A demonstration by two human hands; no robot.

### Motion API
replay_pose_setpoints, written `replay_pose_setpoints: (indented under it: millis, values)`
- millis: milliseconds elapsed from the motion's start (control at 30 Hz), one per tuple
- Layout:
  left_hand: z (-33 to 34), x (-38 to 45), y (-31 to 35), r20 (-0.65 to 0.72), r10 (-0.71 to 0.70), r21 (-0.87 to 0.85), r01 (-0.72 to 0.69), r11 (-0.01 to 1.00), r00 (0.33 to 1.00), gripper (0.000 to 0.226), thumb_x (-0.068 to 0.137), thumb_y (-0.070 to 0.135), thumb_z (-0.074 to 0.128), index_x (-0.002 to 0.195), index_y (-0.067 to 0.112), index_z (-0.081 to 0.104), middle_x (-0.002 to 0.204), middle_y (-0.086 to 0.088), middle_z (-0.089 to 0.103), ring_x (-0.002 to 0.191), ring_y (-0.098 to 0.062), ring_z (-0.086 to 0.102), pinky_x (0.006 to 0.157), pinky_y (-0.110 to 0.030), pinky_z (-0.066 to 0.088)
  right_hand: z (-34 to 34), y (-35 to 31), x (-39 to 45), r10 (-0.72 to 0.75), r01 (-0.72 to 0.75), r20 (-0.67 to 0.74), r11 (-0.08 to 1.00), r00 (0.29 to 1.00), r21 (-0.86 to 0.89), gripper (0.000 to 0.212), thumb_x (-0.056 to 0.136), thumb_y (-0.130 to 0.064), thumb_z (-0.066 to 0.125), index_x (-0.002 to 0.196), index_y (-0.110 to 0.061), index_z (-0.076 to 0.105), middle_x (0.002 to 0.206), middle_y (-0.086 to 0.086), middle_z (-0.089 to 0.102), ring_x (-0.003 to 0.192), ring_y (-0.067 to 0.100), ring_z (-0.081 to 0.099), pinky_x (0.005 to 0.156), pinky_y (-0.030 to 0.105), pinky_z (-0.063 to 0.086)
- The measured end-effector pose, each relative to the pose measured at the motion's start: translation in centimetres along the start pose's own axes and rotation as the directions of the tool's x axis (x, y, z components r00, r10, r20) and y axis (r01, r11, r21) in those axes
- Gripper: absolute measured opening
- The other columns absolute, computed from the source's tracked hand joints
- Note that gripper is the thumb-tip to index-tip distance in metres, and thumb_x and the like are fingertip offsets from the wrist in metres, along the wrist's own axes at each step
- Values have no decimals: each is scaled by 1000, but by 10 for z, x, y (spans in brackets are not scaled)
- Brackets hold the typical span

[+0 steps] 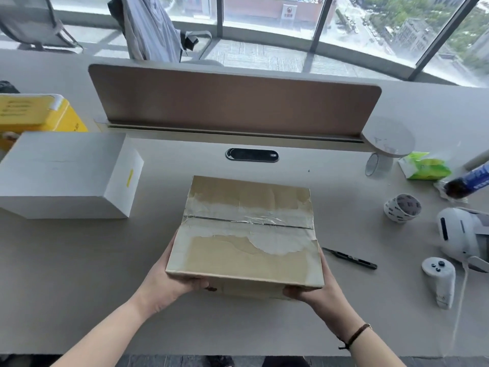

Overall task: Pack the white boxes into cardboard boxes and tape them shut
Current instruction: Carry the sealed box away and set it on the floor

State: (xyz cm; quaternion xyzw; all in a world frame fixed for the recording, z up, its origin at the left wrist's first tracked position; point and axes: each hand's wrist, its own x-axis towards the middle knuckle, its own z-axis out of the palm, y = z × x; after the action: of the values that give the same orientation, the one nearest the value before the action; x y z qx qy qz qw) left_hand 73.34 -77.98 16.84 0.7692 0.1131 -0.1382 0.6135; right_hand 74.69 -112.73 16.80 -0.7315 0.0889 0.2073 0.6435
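The left hand and right hand gripped the near corners of the cardboard box, fingers curled under its edge, flaps closed. Beyond the left fingers, a white box lay well apart on the bench; a tape roll stood beyond the right fingers

No text can be read for certain. The yellow box at the far left carries lines of dark print, too blurred to make out. The blue label of the bottle lying at the right shows white letters, cut off and unreadable. The paper cup bears small dark marks, illegible.
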Motion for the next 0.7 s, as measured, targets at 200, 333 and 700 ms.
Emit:
replay_pose_setpoints:
  millis: [200,333,700]
  values:
    - [9,-20,39,-67,-6,-78,1,997,998,105,63,-9,90,146,33,41,123,7,71,115,-7,65,84,-22,57,-14,-26,11,-41,36,129,998,991,42,109,58,-3,88,147,-44,42,132,-2,65,123,19,61,82,32,58]
    - [11,-41,66,-154,-44,-123,25,992,987,101,64,-5,91,146,29,43,125,6,70,117,-7,65,86,-22,56,-20,-59,26,-79,64,265,996,961,66,106,60,-3,86,147,-44,41,132,-5,65,121,15,62,81,33,59]
    - [42,-103,111,-610,-158,-316,-55,947,776,62,81,51,79,137,50,50,130,31,62,119,10,57,118,-37,33,-5,-146,72,-149,91,554,987,819,132,79,76,-15,84,142,-42,49,131,-4,69,122,17,65,99,40,47]
